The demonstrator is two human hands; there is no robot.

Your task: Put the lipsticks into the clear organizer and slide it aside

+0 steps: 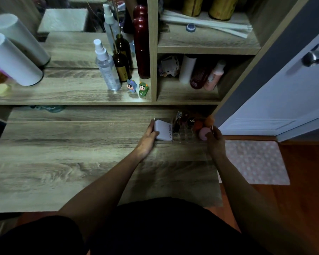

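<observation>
The clear organizer (184,132) sat right of frame centre, long axis left-right, lipsticks (178,122) upright inside; the left hand (148,138) gripped its left end, the right hand (215,141) its right end; both equally near.

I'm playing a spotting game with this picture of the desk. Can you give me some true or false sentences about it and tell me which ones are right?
1. Both hands are on the clear organizer. True: the left hand is at its left end, the right hand at its right end.
2. The organizer sits in the middle of the desk. False: it is at the far right corner.
3. Two small toy figures stand on the shelf above the desk. True.
4. The white compact lies alone on the floor. False: it is at the organizer's left end, by the left hand.
5. The spray bottle is lying flat. False: it stands upright.
</observation>
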